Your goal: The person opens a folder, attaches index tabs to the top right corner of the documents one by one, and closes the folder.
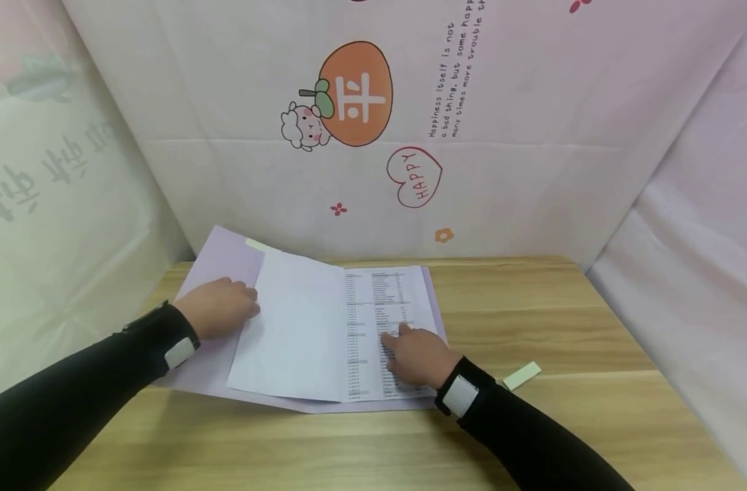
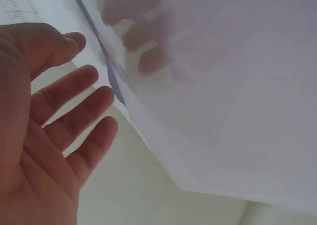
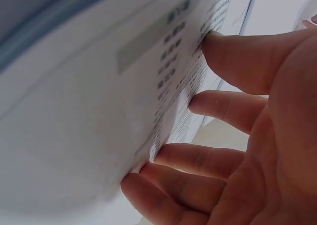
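Note:
A lilac folder [image 1: 208, 372] lies spread open on the wooden table. Inside it, a blank white page [image 1: 290, 320] is on the left and a page printed with columns of text [image 1: 361, 341] is on the right. My left hand [image 1: 220, 307] rests at the lilac cover beside the blank page's edge; its fingers [image 2: 74, 91] are loosely bent and grip nothing visible. A dim mirrored image of fingers shows in the left wrist view. With fingers spread, my right hand [image 1: 419, 354] touches the printed page, its fingertips [image 3: 166, 153] against the text.
A small pale yellow-green strip [image 1: 523, 376] lies on the wooden table [image 1: 533, 314] by the right wrist. Another pale strip [image 1: 260, 244] shows at the folder's upper edge. A printed white cloth [image 1: 245, 184] hangs behind the table, with more cloth at both sides.

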`<action>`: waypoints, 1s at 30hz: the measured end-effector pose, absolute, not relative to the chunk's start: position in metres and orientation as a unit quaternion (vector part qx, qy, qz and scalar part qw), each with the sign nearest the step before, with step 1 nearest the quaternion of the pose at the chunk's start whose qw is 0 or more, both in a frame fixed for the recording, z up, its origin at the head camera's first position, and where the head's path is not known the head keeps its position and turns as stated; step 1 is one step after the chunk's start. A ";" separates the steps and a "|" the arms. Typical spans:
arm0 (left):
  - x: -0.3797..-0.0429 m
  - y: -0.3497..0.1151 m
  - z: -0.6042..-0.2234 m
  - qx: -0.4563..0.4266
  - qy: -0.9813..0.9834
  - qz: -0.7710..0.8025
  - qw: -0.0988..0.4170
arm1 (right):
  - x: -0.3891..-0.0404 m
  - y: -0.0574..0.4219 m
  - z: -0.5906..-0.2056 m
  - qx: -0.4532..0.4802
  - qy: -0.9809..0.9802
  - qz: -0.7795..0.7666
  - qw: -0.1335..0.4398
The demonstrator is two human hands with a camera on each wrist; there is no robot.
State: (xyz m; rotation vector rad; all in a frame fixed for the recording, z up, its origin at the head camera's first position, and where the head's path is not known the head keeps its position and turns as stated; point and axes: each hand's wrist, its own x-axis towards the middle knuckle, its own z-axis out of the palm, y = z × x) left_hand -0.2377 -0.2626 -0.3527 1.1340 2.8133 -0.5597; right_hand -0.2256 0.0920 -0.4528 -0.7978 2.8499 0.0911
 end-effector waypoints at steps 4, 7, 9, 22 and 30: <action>-0.232 -0.260 -0.354 0.342 0.921 -0.180 0.045 | -0.226 0.092 -0.454 -0.267 0.959 0.031 0.093; -0.228 -0.252 -0.356 0.320 0.929 -0.177 0.061 | -0.226 0.092 -0.455 -0.266 0.959 0.029 0.096; -0.222 -0.242 -0.358 0.308 0.933 -0.173 0.067 | -0.226 0.092 -0.455 -0.265 0.959 0.028 0.098; -0.148 -0.128 -0.420 0.331 0.938 -0.089 0.058 | -0.227 0.094 -0.456 -0.269 0.958 0.020 0.093; -0.135 -0.110 -0.436 0.328 0.939 -0.066 0.074 | -0.228 0.094 -0.458 -0.267 0.959 0.022 0.095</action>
